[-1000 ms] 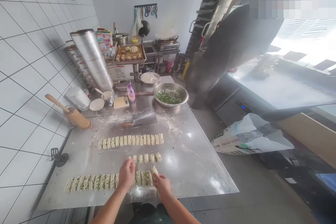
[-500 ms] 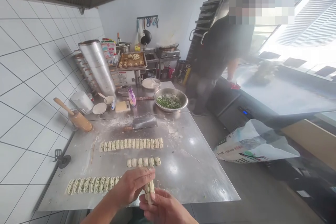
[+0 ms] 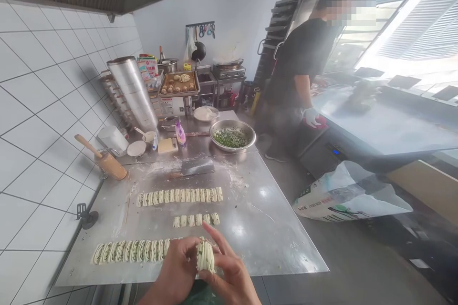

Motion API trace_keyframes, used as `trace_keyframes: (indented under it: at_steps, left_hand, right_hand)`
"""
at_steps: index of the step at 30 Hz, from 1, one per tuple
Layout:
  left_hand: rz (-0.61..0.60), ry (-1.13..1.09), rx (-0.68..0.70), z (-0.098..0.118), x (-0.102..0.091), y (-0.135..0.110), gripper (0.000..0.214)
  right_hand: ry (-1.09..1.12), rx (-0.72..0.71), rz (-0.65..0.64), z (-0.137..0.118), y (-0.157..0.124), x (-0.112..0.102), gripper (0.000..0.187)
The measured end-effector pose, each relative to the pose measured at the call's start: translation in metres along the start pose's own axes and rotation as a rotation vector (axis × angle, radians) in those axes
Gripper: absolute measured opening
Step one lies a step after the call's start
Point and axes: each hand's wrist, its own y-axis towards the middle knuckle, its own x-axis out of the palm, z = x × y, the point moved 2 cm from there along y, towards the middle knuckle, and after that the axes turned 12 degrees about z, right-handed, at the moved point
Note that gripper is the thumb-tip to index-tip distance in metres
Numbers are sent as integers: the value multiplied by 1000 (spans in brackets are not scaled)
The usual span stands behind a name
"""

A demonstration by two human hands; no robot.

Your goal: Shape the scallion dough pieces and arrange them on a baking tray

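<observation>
My left hand (image 3: 177, 271) and my right hand (image 3: 231, 274) together pinch a small piece of layered dough with green flecks (image 3: 205, 256), held above the near edge of the steel table (image 3: 265, 233). Both hands are closed on it. Three rows of cut dough pieces lie on the table: a near row (image 3: 130, 250) to the left of my hands, a short middle row (image 3: 196, 219) and a long far row (image 3: 179, 196).
A cleaver (image 3: 193, 168) lies beyond the rows, a rolling pin (image 3: 102, 158) at the left wall. A steel bowl of chopped greens (image 3: 232, 136) stands farther back. A person in black (image 3: 298, 71) works at the right counter. A flour bag (image 3: 348, 193) lies at the right.
My hands picked a dough piece off the right end of the near row, lifted it clear of the table and turned it upright between my fingers. The person at the right shifted position.
</observation>
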Motion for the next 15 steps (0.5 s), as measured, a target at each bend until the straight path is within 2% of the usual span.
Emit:
trace_keyframes:
  at_steps: [3,6,10,12,15]
  left_hand:
    - [-114,-242,-261,1,15,-21,20]
    - [-156,-450,-426,4,12,-35,26]
    - [-110,-634,-678,8,-4,-35,28]
    - [-96,-720,-722,9,-8,-33,31]
    - [-90,-678,-616,10,-7,-30,48]
  right_hand:
    - [-73,-154,68,3,-1,0,25]
    - [-134,-329,104,-1,-3,-6,22]
    - [-228,-446,-146,-8,-6,-20,36]
    - [-250,-430,-239,-10,-9,-28,45]
    - [-227,-375,-297,-12,-13,-33,53]
